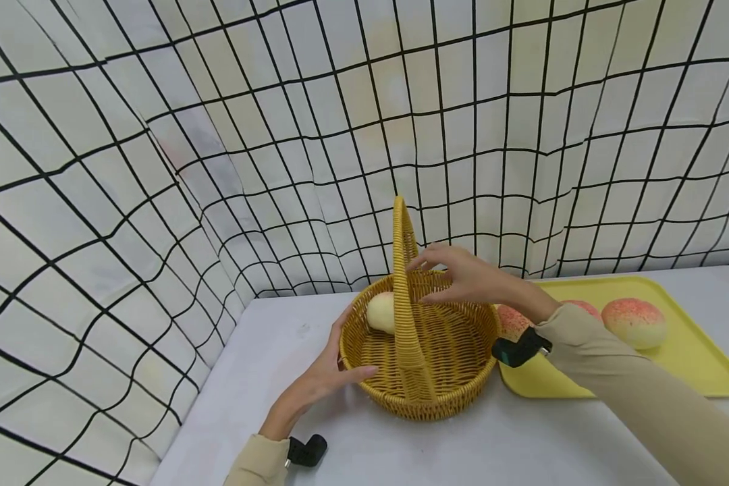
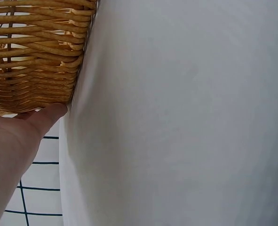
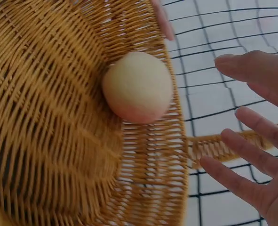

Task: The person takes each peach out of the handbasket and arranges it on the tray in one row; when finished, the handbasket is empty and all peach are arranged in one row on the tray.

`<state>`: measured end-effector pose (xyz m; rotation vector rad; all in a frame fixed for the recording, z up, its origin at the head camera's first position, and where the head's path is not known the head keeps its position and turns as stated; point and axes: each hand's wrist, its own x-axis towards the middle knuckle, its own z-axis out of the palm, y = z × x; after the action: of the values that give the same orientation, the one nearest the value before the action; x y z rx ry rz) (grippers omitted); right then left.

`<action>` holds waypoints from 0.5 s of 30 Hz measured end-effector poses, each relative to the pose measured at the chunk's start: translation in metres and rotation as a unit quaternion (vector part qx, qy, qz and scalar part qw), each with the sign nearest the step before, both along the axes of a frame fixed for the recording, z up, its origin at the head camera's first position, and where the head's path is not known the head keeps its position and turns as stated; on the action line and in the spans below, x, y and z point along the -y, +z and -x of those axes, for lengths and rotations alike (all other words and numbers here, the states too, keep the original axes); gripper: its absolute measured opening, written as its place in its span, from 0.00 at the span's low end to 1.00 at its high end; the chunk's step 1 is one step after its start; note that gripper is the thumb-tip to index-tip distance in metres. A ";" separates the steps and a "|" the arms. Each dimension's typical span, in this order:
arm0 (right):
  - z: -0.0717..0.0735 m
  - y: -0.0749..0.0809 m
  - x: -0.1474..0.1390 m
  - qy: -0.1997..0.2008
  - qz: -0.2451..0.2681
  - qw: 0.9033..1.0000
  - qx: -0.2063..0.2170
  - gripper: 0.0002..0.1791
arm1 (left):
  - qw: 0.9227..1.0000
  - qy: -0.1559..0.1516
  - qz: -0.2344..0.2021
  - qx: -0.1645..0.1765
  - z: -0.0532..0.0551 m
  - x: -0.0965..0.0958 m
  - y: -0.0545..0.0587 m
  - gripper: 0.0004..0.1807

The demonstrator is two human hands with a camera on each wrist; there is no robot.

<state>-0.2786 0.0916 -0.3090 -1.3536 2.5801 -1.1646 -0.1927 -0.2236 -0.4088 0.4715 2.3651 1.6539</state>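
A golden wicker basket [image 1: 449,398] with a tall arched handle [image 1: 404,317] stands on the white table. Inside it, against the left wall, lies one pale peach [image 1: 379,312]; the right wrist view shows pink on one side of this peach [image 3: 139,87]. My left hand [image 1: 325,368] holds the basket's left side, thumb at the near rim and fingers along the outer wall. My right hand [image 1: 462,273] hovers above the basket beside the handle, holding nothing. Its fingers are spread apart in the right wrist view.
To the right lies a yellow tray [image 1: 698,358] bearing pink-topped peaches [image 1: 634,322], partly hidden behind my right forearm. White cloth walls with a black grid [image 1: 462,135] rise behind the table [image 1: 291,331] and along its left side.
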 end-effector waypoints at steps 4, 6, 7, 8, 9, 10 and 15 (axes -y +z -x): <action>0.010 -0.015 0.023 0.015 -0.026 1.000 -0.006 0.26 | 1.000 0.006 0.006 0.003 -0.001 0.000 0.001 0.65; 0.014 -0.020 0.029 0.013 -0.037 0.999 0.003 0.24 | 1.000 0.003 0.009 0.001 0.000 -0.001 0.001 0.65; 0.017 -0.022 0.032 0.010 -0.040 0.999 0.012 0.24 | 1.000 0.001 0.008 0.000 0.001 -0.001 0.001 0.65; 0.018 -0.024 0.035 0.011 -0.041 0.999 0.022 0.23 | 1.000 -0.001 0.007 -0.002 0.001 -0.002 0.002 0.65; 0.020 -0.025 0.037 0.010 -0.039 0.999 0.034 0.23 | 1.000 -0.003 0.006 -0.003 0.002 -0.002 0.002 0.65; 0.022 -0.026 0.039 0.012 -0.038 0.998 0.045 0.23 | 1.000 -0.005 0.005 -0.004 0.002 -0.002 0.002 0.65; 0.031 -0.038 0.051 0.060 -0.044 0.993 0.096 0.27 | 1.000 0.004 0.001 0.007 0.000 -0.001 0.002 0.65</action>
<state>-0.3096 0.0407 -0.3465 -1.2899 2.3537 -1.0909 -0.1928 -0.2222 -0.4071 0.4489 2.3603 1.6528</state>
